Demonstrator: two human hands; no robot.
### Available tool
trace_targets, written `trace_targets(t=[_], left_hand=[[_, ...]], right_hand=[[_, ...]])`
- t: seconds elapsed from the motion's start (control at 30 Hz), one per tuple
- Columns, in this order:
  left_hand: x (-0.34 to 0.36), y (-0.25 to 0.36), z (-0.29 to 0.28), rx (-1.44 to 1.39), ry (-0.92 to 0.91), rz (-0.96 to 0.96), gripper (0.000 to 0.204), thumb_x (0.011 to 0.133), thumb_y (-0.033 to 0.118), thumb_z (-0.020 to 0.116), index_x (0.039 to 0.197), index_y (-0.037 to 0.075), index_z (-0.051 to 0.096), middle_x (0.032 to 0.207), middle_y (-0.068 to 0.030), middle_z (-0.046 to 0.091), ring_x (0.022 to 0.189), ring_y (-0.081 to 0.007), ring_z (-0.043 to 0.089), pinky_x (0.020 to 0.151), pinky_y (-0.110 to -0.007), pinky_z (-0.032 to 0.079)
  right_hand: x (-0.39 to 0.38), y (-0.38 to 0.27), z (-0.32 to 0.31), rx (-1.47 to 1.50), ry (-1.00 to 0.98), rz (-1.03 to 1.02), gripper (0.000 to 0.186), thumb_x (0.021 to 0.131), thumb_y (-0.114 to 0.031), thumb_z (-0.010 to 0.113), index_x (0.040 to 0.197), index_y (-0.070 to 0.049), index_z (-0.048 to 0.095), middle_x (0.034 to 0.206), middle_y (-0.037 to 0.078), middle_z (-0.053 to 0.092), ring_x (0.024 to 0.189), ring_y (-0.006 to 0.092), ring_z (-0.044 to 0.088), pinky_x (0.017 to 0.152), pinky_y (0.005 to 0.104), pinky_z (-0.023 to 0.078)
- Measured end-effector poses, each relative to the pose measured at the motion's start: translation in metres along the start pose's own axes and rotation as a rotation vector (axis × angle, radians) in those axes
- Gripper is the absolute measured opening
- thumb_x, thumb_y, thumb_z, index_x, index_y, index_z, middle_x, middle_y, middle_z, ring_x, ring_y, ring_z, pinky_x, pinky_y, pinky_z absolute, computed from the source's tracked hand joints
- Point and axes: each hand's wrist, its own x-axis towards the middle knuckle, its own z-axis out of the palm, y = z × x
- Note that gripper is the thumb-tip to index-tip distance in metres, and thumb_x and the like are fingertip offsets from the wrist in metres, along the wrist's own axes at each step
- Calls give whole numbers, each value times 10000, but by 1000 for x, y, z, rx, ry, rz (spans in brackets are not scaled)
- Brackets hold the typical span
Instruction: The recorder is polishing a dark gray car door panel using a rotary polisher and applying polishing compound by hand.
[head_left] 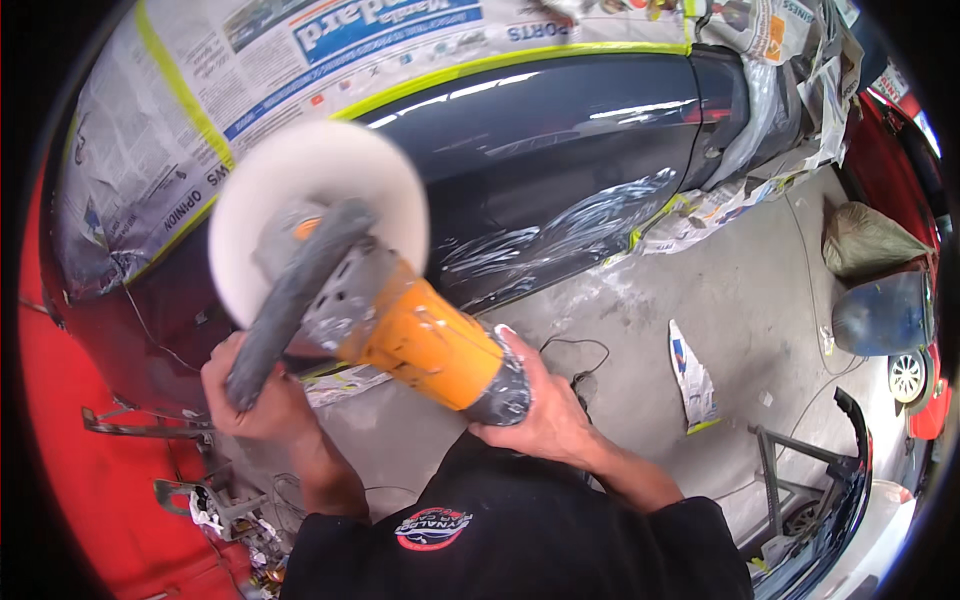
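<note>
Both hands hold an orange and black rotary polisher [425,345] in front of a dark car panel [540,115]. My left hand [262,400] is closed round the lower end of its dark curved handle [300,300]. My right hand [545,410] grips the black rear end of the body. A large round white pad [320,160], slightly blurred, overlaps the car's left part; whether it touches the paint I cannot tell. White streaks [590,220] are smeared along the panel's lower part. Newspaper sheets [260,80] held by yellow-green tape [520,62] mask the car above.
A cord [590,345] lies on the grey floor behind the polisher. A torn paper piece [692,375], a blue drum [880,315] and a filled sack [870,240] stand or lie to the right. A metal stand [800,455] is lower right; a red surface [90,450] is left.
</note>
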Motion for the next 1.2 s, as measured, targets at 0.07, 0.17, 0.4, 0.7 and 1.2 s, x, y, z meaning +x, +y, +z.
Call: trace_targets(t=[0.07,0.17,0.4,0.7,1.2], left_hand=[[4,-21,-33,-102,59,-76,126,897,-66,724,959,-47,615,719,-48,574,619,-102,512,587,-263,392],[8,-38,-62,23,61,-62,115,917,-81,687,932,-39,581,709,-51,555,602,-89,484,560,-267,347],[10,3,-21,-66,-190,160,98,911,-64,691,900,-31,600,674,-75,582,601,-194,566,559,-324,437],[-40,108,171,-273,-529,435,257,775,27,890,711,41,642,579,-66,496,480,-227,477,469,-341,337],[-159,191,373,-425,-840,678,213,624,10,798,745,65,632,657,-97,581,552,-304,569,536,-393,451]], right_hand=[[12,-8,30,-9,-42,-3,1190,728,-343,928,1657,-43,246,1305,272,693,1187,445,705,1045,457,554],[19,-9,62,0,-94,-29,1180,739,-344,922,1658,-45,245,1312,266,689,1164,450,710,1030,457,559],[-9,42,77,149,90,-71,1178,709,-288,956,1651,-48,290,1344,215,697,1215,362,713,1056,401,542],[-33,159,23,420,470,-134,1138,681,-137,977,1608,5,333,1416,149,649,1303,204,632,1111,374,484],[-8,289,-64,921,691,-56,839,715,-91,928,1437,-16,509,1265,46,667,1138,134,621,1029,330,498]])
